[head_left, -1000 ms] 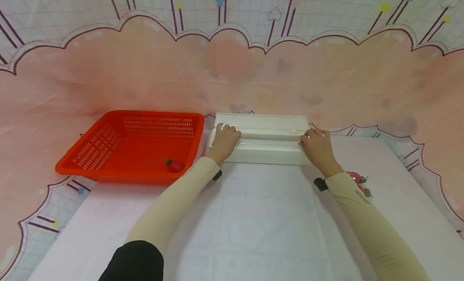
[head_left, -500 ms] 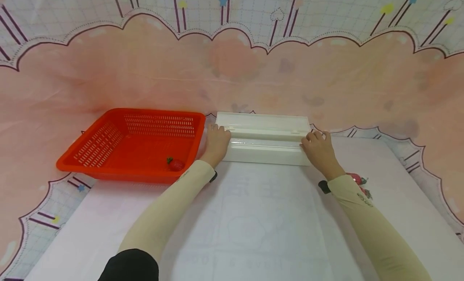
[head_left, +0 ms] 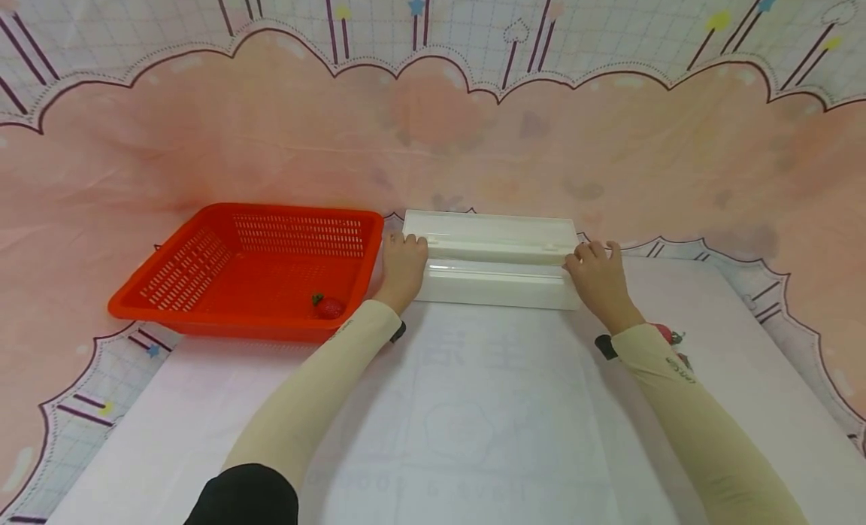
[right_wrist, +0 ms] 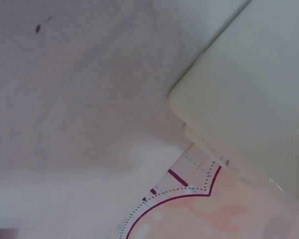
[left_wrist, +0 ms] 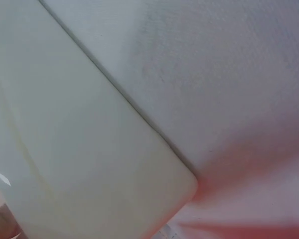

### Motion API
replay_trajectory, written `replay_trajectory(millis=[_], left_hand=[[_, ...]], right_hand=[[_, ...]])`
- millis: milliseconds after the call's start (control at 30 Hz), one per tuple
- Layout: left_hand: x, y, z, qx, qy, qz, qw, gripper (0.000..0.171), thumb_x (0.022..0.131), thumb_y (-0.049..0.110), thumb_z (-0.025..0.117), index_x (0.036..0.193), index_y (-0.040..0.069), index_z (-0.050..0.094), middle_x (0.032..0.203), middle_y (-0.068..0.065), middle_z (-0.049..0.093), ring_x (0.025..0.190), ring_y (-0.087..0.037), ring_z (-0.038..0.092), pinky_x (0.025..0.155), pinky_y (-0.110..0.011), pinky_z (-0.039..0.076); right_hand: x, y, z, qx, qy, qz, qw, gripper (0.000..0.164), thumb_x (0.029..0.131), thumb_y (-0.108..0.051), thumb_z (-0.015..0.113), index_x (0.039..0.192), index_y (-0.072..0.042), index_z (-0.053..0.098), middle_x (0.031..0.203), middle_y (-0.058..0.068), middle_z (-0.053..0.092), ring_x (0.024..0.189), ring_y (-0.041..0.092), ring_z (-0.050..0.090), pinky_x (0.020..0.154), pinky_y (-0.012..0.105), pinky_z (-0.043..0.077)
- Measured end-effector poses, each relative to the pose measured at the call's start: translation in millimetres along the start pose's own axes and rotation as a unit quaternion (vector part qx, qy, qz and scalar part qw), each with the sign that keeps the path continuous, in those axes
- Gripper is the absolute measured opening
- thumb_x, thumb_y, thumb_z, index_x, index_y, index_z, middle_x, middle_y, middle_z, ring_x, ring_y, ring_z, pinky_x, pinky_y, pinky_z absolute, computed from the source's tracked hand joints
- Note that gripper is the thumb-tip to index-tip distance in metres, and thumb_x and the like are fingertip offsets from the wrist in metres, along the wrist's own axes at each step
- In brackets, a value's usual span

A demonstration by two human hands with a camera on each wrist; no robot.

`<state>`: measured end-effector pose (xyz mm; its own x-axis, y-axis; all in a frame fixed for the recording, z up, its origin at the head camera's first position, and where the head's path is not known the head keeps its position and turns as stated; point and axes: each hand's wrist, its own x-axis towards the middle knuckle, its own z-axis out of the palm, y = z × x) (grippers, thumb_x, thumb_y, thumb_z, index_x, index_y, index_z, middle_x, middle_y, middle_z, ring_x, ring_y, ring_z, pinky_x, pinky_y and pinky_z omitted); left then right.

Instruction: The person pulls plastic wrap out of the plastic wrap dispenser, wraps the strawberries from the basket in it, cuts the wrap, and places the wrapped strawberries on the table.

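A long white cling film dispenser (head_left: 497, 293) lies at the back of the table, its lid (head_left: 490, 226) tipped back towards the wall. Glossy clear cling film (head_left: 494, 266) spans the gap between lid and body. At the dispenser's left end, my left hand (head_left: 401, 273) pinches the film with fingers curled over. My right hand (head_left: 601, 284) pinches it at the right end. Shiny film creases (left_wrist: 1, 177) show beside a fingertip in the left wrist view. From the right wrist, the dispenser's rounded corner (right_wrist: 189, 99) shows, with film trailing by its edge. Both thumbs are mostly hidden.
To the left stands a red plastic basket (head_left: 233, 327) holding one strawberry (head_left: 329, 308). Another strawberry (head_left: 666, 332) shows partly behind my right sleeve, on the white tabletop (head_left: 473, 420). A patterned peach cloth (head_left: 467, 149) hangs close behind the dispenser.
My left hand has slid a little left, to the dispenser's outer end. The right hand has shifted very slightly right. Dispenser and basket have stayed in place.
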<state>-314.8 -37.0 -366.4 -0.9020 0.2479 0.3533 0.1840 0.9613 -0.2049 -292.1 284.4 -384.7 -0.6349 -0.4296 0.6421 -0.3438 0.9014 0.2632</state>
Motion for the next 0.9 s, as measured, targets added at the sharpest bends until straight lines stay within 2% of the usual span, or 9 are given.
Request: replay_trajectory(millis=[133,333,467,600,767,900], left_hand=[[0.8,-0.9,-2.9,-0.011,-0.008,-0.005,0.9999,0.028,0.085,0.016,0.068,0.11,0.006,0.062,0.104,-0.012,0.068,0.102,-0.03,0.059,0.098,-0.045,0.038],[3.8,-2.3,-7.6,-0.027,-0.008,-0.023,0.9993,0.02,0.089,0.013,0.062,0.107,0.005,0.061,0.102,-0.012,0.066,0.102,-0.03,0.058,0.094,-0.043,0.037],[4.5,-2.5,-10.2,-0.036,-0.005,-0.032,0.9988,0.019,0.089,0.014,0.06,0.106,0.004,0.06,0.102,-0.013,0.066,0.103,-0.03,0.058,0.093,-0.043,0.038],[4.4,-3.1,-13.5,-0.045,0.003,-0.042,0.9981,0.02,0.089,0.016,0.062,0.105,0.004,0.06,0.103,-0.013,0.065,0.103,-0.031,0.058,0.091,-0.042,0.039],[4.0,-4.8,-18.2,-0.057,0.008,-0.047,0.9972,0.024,0.092,0.024,0.059,0.106,0.005,0.059,0.104,-0.013,0.064,0.103,-0.03,0.057,0.091,-0.042,0.04],[3.8,-5.5,-24.8,-0.07,0.008,-0.047,0.9964,0.028,0.093,0.029,0.056,0.107,0.004,0.059,0.105,-0.013,0.064,0.104,-0.03,0.056,0.093,-0.042,0.04]], right_hand=[[1.8,1.6,-1.5,-0.01,0.013,0.001,1.0,0.018,0.085,-0.015,0.065,0.081,0.001,0.059,0.083,0.018,0.061,0.089,0.037,0.056,0.087,0.057,0.041],[5.7,3.2,-4.9,-0.012,0.041,0.004,0.999,0.02,0.084,-0.015,0.067,0.08,0.003,0.059,0.083,0.019,0.063,0.087,0.037,0.057,0.086,0.057,0.042],[7.2,3.4,-6.4,-0.017,0.039,0.016,0.999,0.018,0.084,-0.014,0.066,0.081,0.003,0.06,0.085,0.019,0.065,0.088,0.037,0.057,0.087,0.058,0.041],[8.4,2.4,-7.1,-0.023,0.046,0.027,0.998,0.018,0.085,-0.013,0.065,0.081,0.004,0.061,0.084,0.02,0.065,0.087,0.037,0.057,0.087,0.058,0.04],[10.4,1.9,-7.3,-0.026,0.085,0.033,0.995,0.02,0.084,-0.013,0.067,0.077,0.004,0.06,0.079,0.019,0.063,0.084,0.038,0.057,0.085,0.058,0.041],[11.9,2.0,-10.3,-0.029,0.09,0.041,0.995,0.021,0.085,-0.014,0.065,0.079,0.005,0.06,0.079,0.019,0.063,0.084,0.038,0.057,0.085,0.058,0.041]])
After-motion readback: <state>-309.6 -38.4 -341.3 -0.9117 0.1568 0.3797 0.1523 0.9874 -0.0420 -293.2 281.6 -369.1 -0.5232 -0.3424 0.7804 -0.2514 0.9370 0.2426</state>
